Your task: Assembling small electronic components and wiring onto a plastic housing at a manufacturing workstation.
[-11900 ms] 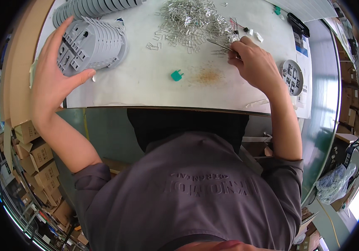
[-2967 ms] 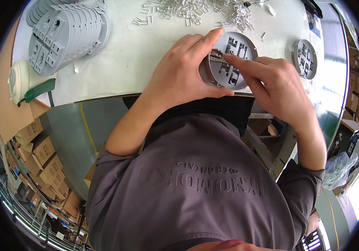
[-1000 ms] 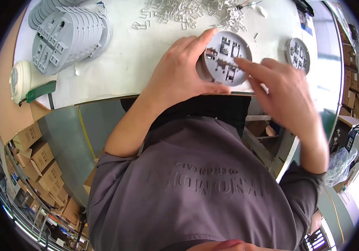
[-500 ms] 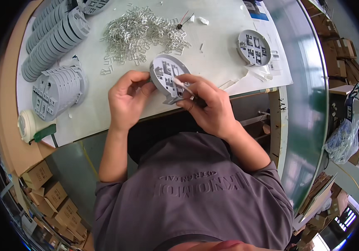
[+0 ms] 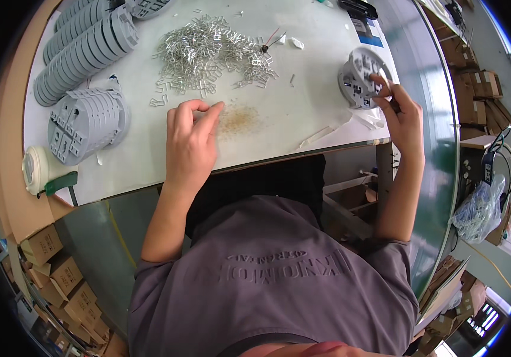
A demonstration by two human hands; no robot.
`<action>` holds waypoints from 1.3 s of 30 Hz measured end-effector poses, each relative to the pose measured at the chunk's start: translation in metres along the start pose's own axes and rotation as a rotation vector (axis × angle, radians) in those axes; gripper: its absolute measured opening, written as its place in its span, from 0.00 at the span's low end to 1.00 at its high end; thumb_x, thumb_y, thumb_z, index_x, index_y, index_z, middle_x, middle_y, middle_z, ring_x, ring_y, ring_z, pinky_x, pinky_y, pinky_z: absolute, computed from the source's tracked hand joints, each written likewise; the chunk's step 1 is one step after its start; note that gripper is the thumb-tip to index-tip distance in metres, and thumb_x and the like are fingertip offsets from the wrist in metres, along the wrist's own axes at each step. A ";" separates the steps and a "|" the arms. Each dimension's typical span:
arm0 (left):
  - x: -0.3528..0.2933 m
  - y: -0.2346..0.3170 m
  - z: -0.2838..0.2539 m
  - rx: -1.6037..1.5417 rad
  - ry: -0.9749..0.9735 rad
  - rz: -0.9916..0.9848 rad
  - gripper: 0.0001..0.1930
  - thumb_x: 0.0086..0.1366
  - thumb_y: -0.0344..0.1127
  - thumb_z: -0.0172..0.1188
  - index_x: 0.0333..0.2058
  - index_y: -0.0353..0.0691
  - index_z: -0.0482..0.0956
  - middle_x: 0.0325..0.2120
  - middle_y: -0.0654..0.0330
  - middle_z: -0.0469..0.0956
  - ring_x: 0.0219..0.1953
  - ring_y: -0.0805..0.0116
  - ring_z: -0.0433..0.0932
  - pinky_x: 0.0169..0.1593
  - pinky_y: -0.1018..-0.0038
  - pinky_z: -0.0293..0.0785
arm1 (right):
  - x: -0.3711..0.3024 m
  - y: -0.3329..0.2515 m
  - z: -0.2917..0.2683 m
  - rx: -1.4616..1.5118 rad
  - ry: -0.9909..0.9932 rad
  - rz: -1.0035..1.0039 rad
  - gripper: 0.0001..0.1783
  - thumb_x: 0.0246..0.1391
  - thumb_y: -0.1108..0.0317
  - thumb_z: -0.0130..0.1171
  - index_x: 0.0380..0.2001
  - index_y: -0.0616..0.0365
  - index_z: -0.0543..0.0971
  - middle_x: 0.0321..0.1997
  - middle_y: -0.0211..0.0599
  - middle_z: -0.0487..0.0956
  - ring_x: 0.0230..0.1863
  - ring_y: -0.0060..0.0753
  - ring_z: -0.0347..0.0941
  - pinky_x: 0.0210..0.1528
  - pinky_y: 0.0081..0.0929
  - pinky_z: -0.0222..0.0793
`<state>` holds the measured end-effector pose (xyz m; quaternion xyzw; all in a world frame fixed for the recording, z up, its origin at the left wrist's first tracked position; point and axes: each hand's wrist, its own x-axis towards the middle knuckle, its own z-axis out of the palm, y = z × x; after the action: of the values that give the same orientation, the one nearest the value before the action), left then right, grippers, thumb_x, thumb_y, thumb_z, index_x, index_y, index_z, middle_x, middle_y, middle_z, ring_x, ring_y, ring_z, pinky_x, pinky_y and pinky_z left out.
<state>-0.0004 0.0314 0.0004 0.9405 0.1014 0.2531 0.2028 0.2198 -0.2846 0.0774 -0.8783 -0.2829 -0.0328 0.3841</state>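
At the right of the table my right hand (image 5: 403, 116) grips a round grey plastic housing (image 5: 367, 64) by its near edge. The housing is tilted over another round grey housing (image 5: 350, 95) and overlaps it; whether it rests fully on it I cannot tell. A thin white piece (image 5: 385, 80) shows at my right fingers. My left hand (image 5: 193, 134) hovers over the table's near middle, fingers curled, thumb and forefinger close together; what they hold, if anything, is hidden. Beyond it lies a loose heap of small bent metal clips (image 5: 199, 50).
Rows of stacked grey housings (image 5: 86, 56) and a shorter stack (image 5: 89, 125) stand at the left. A cream roll with a green part (image 5: 44, 172) sits at the near left corner. A brown stain (image 5: 240, 121) marks the tabletop (image 5: 142, 152). Cardboard boxes (image 5: 65, 273) lie below left.
The grey housing has gone from between both hands to the right, onto or over the other housing, in my right hand. My left hand has let go of it and stays near the middle.
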 end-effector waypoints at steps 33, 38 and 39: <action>0.014 0.036 0.013 -0.031 -0.174 0.155 0.60 0.40 0.63 0.84 0.70 0.39 0.71 0.58 0.55 0.75 0.56 0.56 0.73 0.63 0.61 0.68 | 0.044 -0.095 0.094 0.259 -0.432 0.291 0.08 0.62 0.76 0.67 0.44 0.63 0.87 0.31 0.27 0.81 0.29 0.15 0.68 0.33 0.14 0.65; 0.014 0.021 0.009 -0.149 -0.171 0.108 0.63 0.41 0.58 0.85 0.74 0.40 0.65 0.57 0.56 0.78 0.58 0.56 0.72 0.66 0.61 0.64 | 0.031 -0.100 0.101 0.283 -0.466 0.215 0.09 0.57 0.74 0.69 0.41 0.63 0.86 0.29 0.28 0.82 0.27 0.20 0.70 0.33 0.19 0.68; 0.013 0.020 0.009 -0.153 -0.175 0.103 0.63 0.41 0.58 0.85 0.74 0.40 0.65 0.57 0.56 0.78 0.58 0.56 0.72 0.66 0.61 0.64 | 0.030 -0.101 0.104 0.281 -0.471 0.221 0.09 0.57 0.74 0.69 0.41 0.63 0.86 0.29 0.28 0.82 0.27 0.20 0.70 0.33 0.19 0.68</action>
<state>0.0174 0.0142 0.0080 0.9447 0.0155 0.1871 0.2687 0.1758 -0.1433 0.0782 -0.8255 -0.2689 0.2534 0.4267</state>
